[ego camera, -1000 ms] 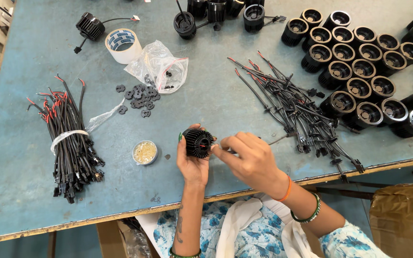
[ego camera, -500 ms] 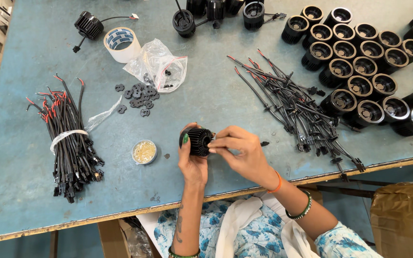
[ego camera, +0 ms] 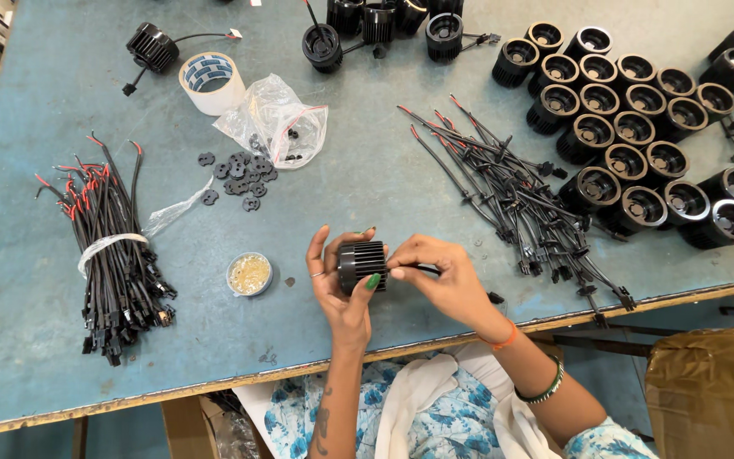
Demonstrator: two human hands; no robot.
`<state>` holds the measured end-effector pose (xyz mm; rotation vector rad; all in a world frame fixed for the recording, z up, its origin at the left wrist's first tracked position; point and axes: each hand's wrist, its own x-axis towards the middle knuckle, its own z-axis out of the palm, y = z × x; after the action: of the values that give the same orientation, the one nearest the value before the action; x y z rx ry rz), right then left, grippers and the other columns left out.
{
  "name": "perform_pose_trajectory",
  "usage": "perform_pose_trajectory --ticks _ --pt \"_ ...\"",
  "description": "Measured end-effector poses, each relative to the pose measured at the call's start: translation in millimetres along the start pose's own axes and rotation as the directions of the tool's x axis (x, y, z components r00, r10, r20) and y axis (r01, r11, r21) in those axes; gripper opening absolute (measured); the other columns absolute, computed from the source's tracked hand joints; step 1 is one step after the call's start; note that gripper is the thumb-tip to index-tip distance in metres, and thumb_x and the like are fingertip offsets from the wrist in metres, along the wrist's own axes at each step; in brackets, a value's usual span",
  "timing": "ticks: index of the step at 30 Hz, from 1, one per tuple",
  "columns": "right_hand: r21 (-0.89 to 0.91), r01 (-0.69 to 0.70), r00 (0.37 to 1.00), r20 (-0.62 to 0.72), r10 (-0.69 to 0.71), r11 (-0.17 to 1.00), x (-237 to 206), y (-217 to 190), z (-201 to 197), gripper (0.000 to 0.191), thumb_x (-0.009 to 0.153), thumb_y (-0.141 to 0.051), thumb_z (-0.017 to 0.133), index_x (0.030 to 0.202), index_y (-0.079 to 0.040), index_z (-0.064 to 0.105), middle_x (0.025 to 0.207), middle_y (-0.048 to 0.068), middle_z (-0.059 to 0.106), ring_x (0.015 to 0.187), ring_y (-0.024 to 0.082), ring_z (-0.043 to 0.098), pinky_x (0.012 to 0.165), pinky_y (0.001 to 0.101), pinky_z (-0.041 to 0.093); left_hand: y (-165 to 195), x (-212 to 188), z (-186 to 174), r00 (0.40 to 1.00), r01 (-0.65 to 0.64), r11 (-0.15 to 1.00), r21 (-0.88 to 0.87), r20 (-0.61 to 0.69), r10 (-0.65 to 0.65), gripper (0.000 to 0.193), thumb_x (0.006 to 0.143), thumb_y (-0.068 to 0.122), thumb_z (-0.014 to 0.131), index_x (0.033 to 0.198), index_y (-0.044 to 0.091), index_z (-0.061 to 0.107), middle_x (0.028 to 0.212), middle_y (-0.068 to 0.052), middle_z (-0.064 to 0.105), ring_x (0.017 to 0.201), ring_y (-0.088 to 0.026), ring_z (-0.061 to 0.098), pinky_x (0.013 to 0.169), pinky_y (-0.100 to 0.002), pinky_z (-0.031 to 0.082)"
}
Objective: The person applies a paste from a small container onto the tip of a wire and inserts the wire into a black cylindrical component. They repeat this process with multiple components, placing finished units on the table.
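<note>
Change: across the 2 earlier pictures and this one, the black finned housing (ego camera: 362, 265) has stayed in almost the same spot over the near edge of the blue table (ego camera: 61, 408); the right hand's fingers have shifted in small steps against its right side.
Meaning: judged from that small shift, this looks like fine fitting work at the housing's side, in the middle of the step (neither a pick-up nor a set-down).
Left hand (ego camera: 340, 285): closed around the housing, cradling it from below and from the left, thumb with a green nail pressed on its lower right face, fingers curled up behind it.
Right hand (ego camera: 435, 279): fingertips pinched narrow on a thin dark piece, perhaps a wire lead, right at the housing's right edge; what it is exactly is too small to tell.
Housing and grip: the housing lies between both hands, on its side with the fins showing towards the camera, touching the left palm and just beside the right fingertips.
Close by: a small round dish of brass-coloured bits (ego camera: 250, 274) just left of the left hand.
Further left: a tied bundle of black leads with red tips (ego camera: 110, 259).
Right: a loose heap of black cable leads (ego camera: 520, 204), and beyond it rows of black round housings (ego camera: 639, 127).
Far side: a tape roll (ego camera: 211, 82), a clear plastic bag (ego camera: 278, 119) and small black flat parts (ego camera: 238, 174).
</note>
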<state>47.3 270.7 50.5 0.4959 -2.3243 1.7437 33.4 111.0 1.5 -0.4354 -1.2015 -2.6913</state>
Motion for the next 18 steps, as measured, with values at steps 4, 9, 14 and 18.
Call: perform_pose_trajectory --ticks 4,9,14,18 --pt "-0.044 -0.028 0.998 -0.050 0.026 0.999 -3.5 -9.6 2.2 0.029 0.085 0.003 0.071 0.114 -0.001 0.075 0.094 0.008 0.073 0.082 0.017 0.068 0.078 0.0287 0.055 -2.3 -2.2 -0.6 0.998 0.036 0.988 -0.147 -0.038 -0.042 0.085 0.086 0.004 0.079 0.155 0.008 0.028 0.131 -0.016 0.056 0.132 -0.035 0.058 0.109 -0.051 0.056" --pt "0.003 -0.077 0.989 -0.124 0.077 0.997 0.5 -18.3 15.7 0.028 0.085 0.001 0.072 0.111 -0.001 0.061 0.093 0.005 0.075 0.089 0.016 0.075 0.085 0.0286 0.059 -6.4 -5.9 -4.9 0.995 0.090 0.982 -0.166 -0.037 -0.098 0.085 0.088 0.004 0.078 0.157 0.005 0.029 0.131 -0.017 0.057 0.133 -0.035 0.058 0.113 -0.047 0.053" --pt "-0.186 -0.059 0.996 -0.072 0.047 0.981 4.3 -18.7 15.6 0.017 0.085 -0.002 0.076 0.101 0.000 0.069 0.091 0.009 0.074 0.080 0.017 0.073 0.074 0.0284 0.057 -6.0 -9.4 -8.3 0.987 0.070 0.979 -0.190 -0.131 -0.096 0.083 0.086 0.003 0.077 0.154 0.008 0.029 0.130 -0.016 0.057 0.129 -0.033 0.059 0.110 -0.051 0.054" --pt "-0.180 -0.049 0.996 -0.081 0.034 0.982 1.6 -15.5 12.7 0.006 0.085 -0.002 0.076 0.091 0.000 0.073 0.085 0.009 0.074 0.074 0.018 0.069 0.070 0.0302 0.053 -6.3 -9.6 -7.9 0.987 0.091 0.982 -0.163 -0.113 -0.110 0.083 0.086 0.002 0.077 0.153 0.009 0.029 0.129 -0.016 0.057 0.128 -0.032 0.059 0.109 -0.055 0.054"
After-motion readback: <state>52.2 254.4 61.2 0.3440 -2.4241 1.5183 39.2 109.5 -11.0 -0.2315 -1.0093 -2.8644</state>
